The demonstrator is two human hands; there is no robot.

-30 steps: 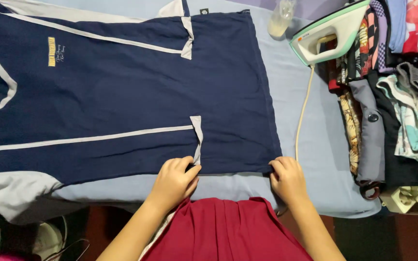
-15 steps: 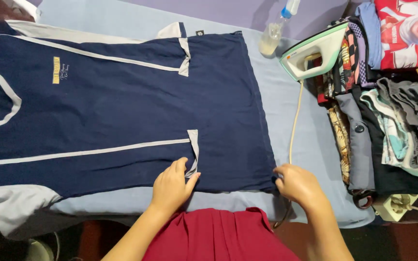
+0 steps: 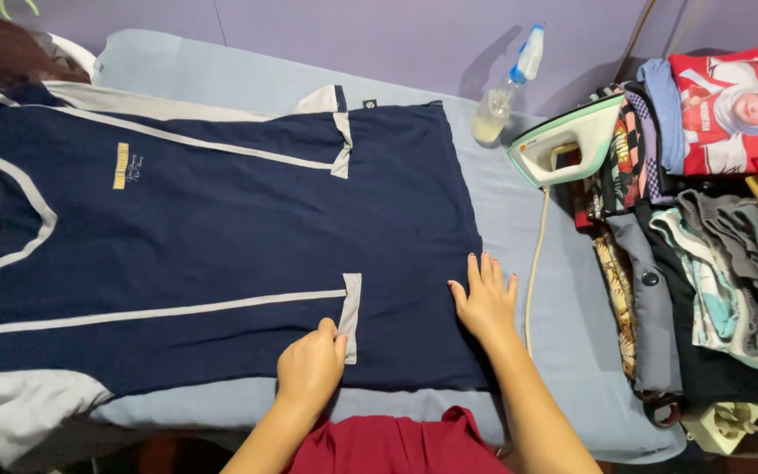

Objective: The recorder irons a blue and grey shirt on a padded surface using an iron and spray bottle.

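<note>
Even, soft indoor light; sharp.

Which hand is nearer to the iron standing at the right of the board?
The right hand. It lies flat on the navy shirt near its hem, below the iron; the left hand is farther away, at the shirt's grey stripe.

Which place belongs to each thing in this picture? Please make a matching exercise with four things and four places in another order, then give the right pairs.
Things:
1. left hand
2. right hand
3. iron
4. spray bottle

Places:
A. standing at the back by the purple wall
B. flat on the shirt's hem end, beside the cord
C. upright against the pile of clothes
D. at the grey trim near the shirt's near edge

Pairs: 1-D, 2-B, 3-C, 4-A
</note>
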